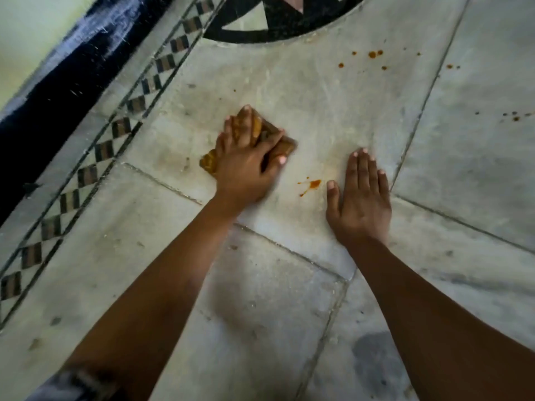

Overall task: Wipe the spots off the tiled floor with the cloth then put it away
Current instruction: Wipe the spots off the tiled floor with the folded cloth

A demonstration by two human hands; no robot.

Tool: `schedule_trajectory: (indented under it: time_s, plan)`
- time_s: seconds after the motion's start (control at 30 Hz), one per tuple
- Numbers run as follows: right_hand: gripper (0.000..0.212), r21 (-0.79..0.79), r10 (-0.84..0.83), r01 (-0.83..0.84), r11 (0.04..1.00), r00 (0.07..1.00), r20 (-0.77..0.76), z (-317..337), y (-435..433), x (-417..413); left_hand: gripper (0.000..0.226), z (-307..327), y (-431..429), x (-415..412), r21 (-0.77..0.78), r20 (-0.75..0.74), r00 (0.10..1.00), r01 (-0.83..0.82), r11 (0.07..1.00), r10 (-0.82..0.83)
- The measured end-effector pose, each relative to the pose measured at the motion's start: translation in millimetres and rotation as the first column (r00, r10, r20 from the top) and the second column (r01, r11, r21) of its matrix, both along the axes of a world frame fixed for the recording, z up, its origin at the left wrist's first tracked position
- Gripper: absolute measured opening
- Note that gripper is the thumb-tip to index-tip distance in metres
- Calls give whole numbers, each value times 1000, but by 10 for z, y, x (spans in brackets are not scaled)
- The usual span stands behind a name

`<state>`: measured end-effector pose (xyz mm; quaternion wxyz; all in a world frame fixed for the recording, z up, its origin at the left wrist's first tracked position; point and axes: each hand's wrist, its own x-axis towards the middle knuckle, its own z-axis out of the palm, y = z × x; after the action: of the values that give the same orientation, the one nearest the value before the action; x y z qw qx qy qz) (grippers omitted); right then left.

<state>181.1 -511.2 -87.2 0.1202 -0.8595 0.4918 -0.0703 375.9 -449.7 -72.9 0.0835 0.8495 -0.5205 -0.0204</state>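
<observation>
Your left hand (249, 160) lies on the orange-brown crumpled cloth (208, 163), fingers spread and fairly straight, pressing it onto the pale grey tiled stone floor (260, 299) rather than clenching it. The cloth sits left of centre, not far from the black-and-grey checkered border strip (86, 175). Your right hand (360, 198) rests flat on the floor with fingers together and holds nothing; it looks like a prop for your weight.

Plenty is left to do. An orange splash (312, 184) lies between your hands, just beside your right thumb. A cluster of small orange drops (372, 55) sits far off near the black curved inlay (260, 39), and darker specks (515, 117) lie at the far right.

Watch these risks:
- The cloth already looks heavily stained. A loaded face would smear orange across the stone instead of lifting it, so turn to a cleaner fold if there is one.
- With flat fingers only, the wad may slip out from under your palm on a fast stroke.
- Your right thumb could drag through the near splash if that hand shifts left.
- Reaching for the far drops puts more weight on the propping hand, which could slide on damp stone.
</observation>
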Motion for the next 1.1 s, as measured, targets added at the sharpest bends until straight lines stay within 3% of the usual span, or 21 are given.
schedule_trajectory:
  time_s: [0.07,0.13,0.2,0.27,0.37,0.43,0.5,0.63,0.77,0.83,0.9,1.0,1.1]
  plan:
    - [70,-9,-2,2,1000,1000,6,-9,2,5,58,-14,241,167,12,14,999,-47,999,46]
    - [69,-12,-2,2,1000,1000,10,-17,-7,11,57,7,235,410,54,5,978,-207,977,207]
    - [70,-6,-1,1,1000,1000,3,-8,-14,8,51,52,-34,526,41,-52,925,-375,926,377]
    - [70,-5,2,-2,1000,1000,-11,3,-12,6,47,79,-376,456,69,-68,898,-430,900,434]
    - [70,-5,3,-3,1000,1000,-8,14,-12,9,47,65,-511,245,99,-41,963,-263,960,268]
    - [70,2,8,-8,1000,1000,-4,29,-13,20,50,49,-214,147,60,-24,994,-101,993,102]
    - [70,11,5,-5,1000,1000,-9,41,-15,19,53,43,184,160,10,-4,998,-56,998,56]
    - [69,16,0,0,1000,1000,-17,15,-11,17,56,27,334,642,-30,-81,931,-358,933,355]
    - [69,12,8,-8,1000,999,-32,9,-11,16,48,76,-538,1019,-11,-113,820,-566,824,561]
    - [69,2,12,-12,1000,1000,-20,0,-14,36,47,131,-944,977,44,-54,869,-490,871,492]
    - [68,-9,-5,5,1000,1000,-9,-1,-20,29,45,157,-1057,749,78,-5,957,-290,954,292]
    - [68,-10,-15,14,1000,1000,-26,19,-25,20,48,108,-587,526,48,44,999,-11,999,9]
    - [68,5,-13,13,1000,999,-31,11,-13,18,53,52,-21,754,20,28,994,-105,994,105]
